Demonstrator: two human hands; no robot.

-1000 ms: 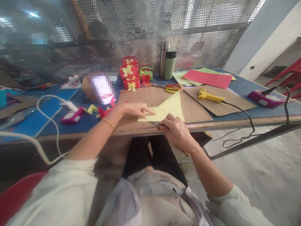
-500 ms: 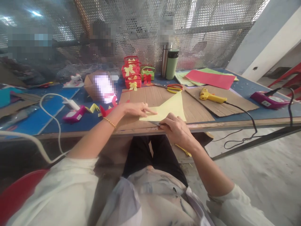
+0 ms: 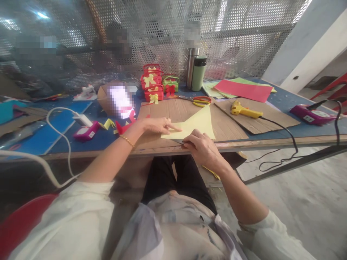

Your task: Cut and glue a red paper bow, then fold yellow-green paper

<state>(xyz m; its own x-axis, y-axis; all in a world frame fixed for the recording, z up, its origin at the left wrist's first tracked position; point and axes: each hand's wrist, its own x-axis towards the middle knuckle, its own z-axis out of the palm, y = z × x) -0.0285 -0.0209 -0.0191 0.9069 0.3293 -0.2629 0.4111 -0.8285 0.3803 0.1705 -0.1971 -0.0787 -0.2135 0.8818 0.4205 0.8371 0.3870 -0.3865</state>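
A pale yellow paper sheet (image 3: 197,124), folded into a triangle, lies on a brown cardboard mat (image 3: 176,112) at the table's near edge. My left hand (image 3: 157,125) rests on the mat with its forefinger stretched out, pressing the paper's left corner. My right hand (image 3: 202,147) is closed at the paper's near edge and seems to grip a small dark tool whose tip shows at its left; I cannot name it.
Orange-handled scissors (image 3: 199,101) and a yellow glue gun (image 3: 244,110) with a black cord lie beyond the paper. Small red and green gift boxes (image 3: 154,85), two flasks (image 3: 196,70), coloured paper sheets (image 3: 240,89) and purple devices (image 3: 311,115) stand farther back. A mesh screen rises behind the table.
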